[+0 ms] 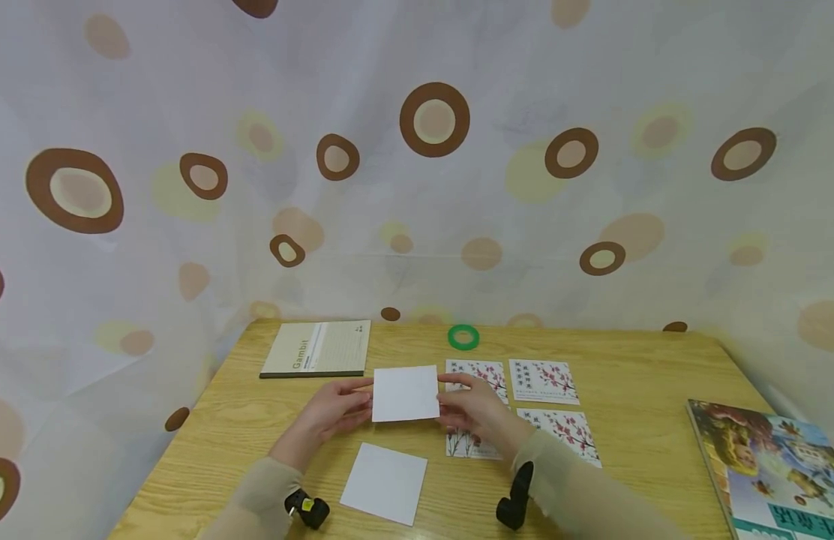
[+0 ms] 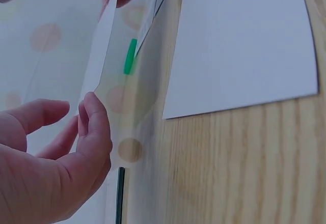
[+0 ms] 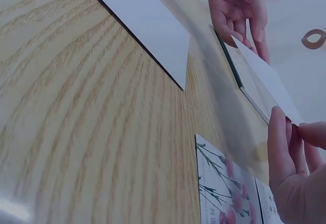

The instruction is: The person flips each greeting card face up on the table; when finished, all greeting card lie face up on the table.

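Observation:
A blank white card is raised over the wooden table, held between the two hands by its left and right edges. The left hand holds the left edge; in the left wrist view, fingertips touch the card's near end. At the opposite edge the right hand grips with thumb and fingers, seen closer in the right wrist view. A second white card lies flat on the table below the hands. Several cards with pink blossom prints lie to the right, one partly covered by the right hand and forearm.
A Gambit notebook lies at the back left of the table. Behind the printed cards is a green tape roll. At the right edge lies an illustrated book. A spotted curtain borders the table's back and sides.

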A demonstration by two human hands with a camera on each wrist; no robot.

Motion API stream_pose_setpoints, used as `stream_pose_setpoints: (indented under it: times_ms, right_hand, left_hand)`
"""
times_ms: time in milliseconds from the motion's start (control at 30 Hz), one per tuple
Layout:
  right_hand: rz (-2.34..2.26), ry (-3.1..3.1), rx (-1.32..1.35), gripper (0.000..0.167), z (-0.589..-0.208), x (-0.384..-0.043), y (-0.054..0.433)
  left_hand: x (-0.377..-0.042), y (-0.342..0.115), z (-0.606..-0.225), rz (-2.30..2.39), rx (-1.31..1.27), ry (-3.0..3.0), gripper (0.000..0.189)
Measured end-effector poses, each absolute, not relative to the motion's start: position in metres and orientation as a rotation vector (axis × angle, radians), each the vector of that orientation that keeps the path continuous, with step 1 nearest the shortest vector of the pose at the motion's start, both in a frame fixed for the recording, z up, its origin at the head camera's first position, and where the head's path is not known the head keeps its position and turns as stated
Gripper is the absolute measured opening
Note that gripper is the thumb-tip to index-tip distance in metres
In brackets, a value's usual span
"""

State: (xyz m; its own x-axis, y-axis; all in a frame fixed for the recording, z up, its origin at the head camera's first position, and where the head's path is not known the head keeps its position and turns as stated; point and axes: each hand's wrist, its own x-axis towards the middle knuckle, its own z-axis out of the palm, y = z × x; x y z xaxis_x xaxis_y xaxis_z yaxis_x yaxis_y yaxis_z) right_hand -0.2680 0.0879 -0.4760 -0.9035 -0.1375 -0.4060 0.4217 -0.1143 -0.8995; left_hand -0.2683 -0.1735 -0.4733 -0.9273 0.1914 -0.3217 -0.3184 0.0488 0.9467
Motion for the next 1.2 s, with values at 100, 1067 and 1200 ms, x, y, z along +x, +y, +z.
stream_pose_setpoints:
  times_ms: [100,1067,1200]
  right_hand:
    - [-2.082,1.800,0.323,0.042,-0.474,-0.269,0.091]
    - [-2.172,1.672,0.294,0.040,-0.466,-0.277,0.105]
    - [-2.195,1.637,0.283,0.045,-0.466,-0.278,0.106]
  left_hand:
    - [-0.269,-0.170,-0.473,1.957,-0.144,1.975,0.044]
    - [-0.272,-0.149,-0.469,2.204,-0.283,1.784,0.032]
    - [-0.271,-0.149,-0.469,2.196,-0.260,1.803,0.034]
